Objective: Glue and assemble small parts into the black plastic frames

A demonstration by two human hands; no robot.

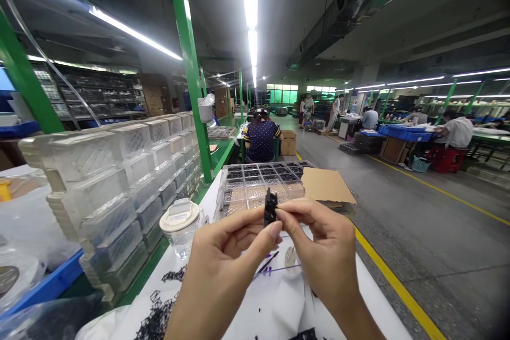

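Between both hands, raised over the white table [255, 303], is a small black plastic part [270, 207], held upright. My left hand [227, 260] pinches it from the left between thumb and fingers. From the right, my right hand [322, 247] is closed with thumb and index finger pressed at the part's edge; whether a smaller piece sits between those fingertips is hidden. Beyond the hands lies a clear compartment tray [239, 183] with black parts in its cells. A heap of small black pieces [157, 316] lies to the left of my left forearm.
A lidded clear jug [180, 226] stands left of my left hand. Stacked clear drawers [131, 180] line the left side, beside a green post [191, 64]. Cardboard [329, 186] lies at the tray's right corner. A co-worker [262, 135] sits ahead; a walkway [398, 207] runs on the right.
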